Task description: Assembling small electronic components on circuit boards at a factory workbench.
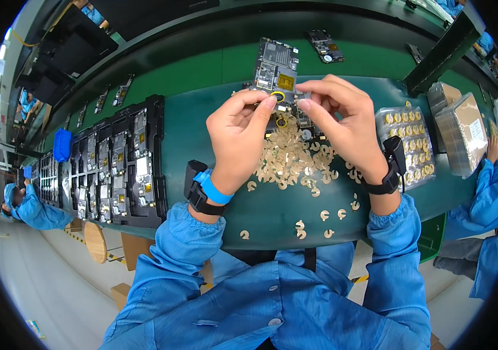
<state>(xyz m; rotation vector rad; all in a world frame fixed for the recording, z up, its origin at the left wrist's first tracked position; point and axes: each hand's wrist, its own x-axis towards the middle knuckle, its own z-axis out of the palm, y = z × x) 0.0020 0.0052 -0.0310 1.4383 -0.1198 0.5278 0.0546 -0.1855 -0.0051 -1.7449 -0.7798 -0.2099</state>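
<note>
A dark circuit board (275,64) with a gold-coloured square patch is held up above the table. At its lower edge, the thumb and forefinger of my left hand (238,131) pinch a round black part with a yellow rim (278,97), which looks like a coin cell. My right hand (342,119) is closed at the board's lower right edge, thumb and forefinger together there. Partly hidden by the hands, another board with a yellow-ringed round part (281,122) lies below. Beneath my hands spreads a pile of small cream notched discs (290,154).
Black trays of circuit boards (158,151) line the left, with a blue bin (62,145) on them. To the right lie a clear sheet of yellow round pieces (406,119) and clear plastic boxes (465,131). More boards (325,46) sit beyond. Co-workers' blue sleeves (488,189) show on both sides.
</note>
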